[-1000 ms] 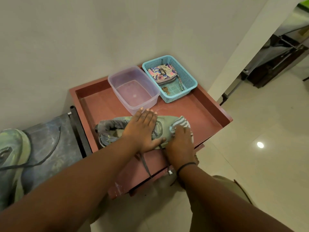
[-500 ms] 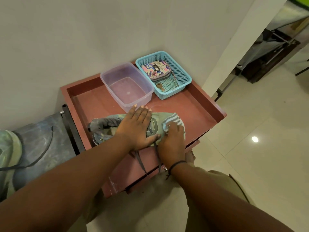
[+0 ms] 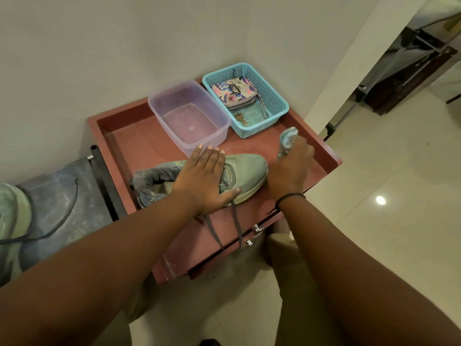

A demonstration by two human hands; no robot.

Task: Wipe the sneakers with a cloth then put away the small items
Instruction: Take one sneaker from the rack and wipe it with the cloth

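Observation:
A pale green sneaker (image 3: 247,171) lies on its side on the red-brown table top (image 3: 139,143), its dark laces hanging over the front edge. My left hand (image 3: 204,176) lies flat across the sneaker's middle, fingers straight. Just right of the toe, my right hand (image 3: 290,166) grips a striped cloth (image 3: 287,141), lifted off the shoe. A second green sneaker (image 3: 12,221) sits at the far left on a dark surface.
At the table's back stand a clear plastic tub (image 3: 189,116) and a blue mesh basket (image 3: 272,96) holding a floral pouch (image 3: 234,92) and a key (image 3: 240,118). A wall is behind the table, and pale tiled floor (image 3: 374,221) lies to the right.
My right hand with the cloth has come off the sneaker's toe and moved right and up. My left hand stays pressed on the shoe.

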